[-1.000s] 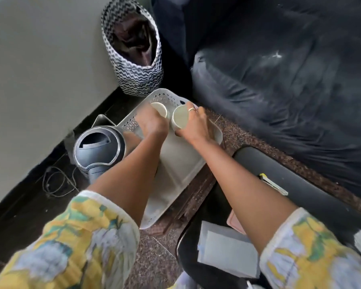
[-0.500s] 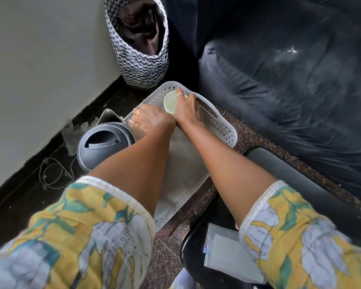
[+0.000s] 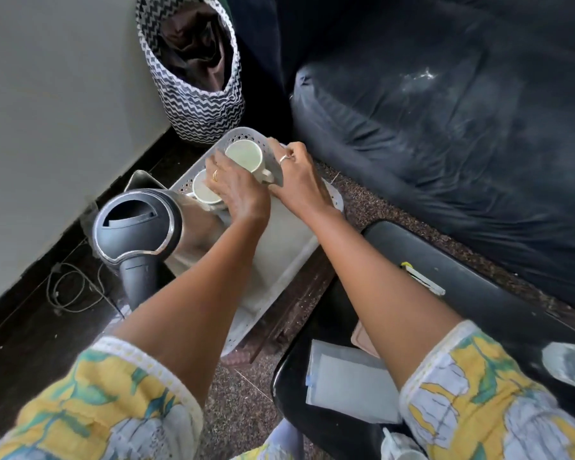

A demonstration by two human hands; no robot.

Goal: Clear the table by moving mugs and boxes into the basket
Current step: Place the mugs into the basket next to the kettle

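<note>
Mug (image 3: 204, 191) under left hand (image 3: 238, 189), far mug (image 3: 244, 156) in right hand (image 3: 297, 182)

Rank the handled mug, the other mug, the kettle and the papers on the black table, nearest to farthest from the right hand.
1. The handled mug, at the right hand, in the basket, far end.
2. The other mug, under the left hand.
3. The kettle, left of the basket.
4. The papers, on the black table.

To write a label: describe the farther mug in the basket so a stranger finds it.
Between the dark kettle and the sofa lies a white perforated basket. Two pale mugs are at its far end. Yours, the farther mug, shows its handle; the left hand half covers the nearer mug.
</note>
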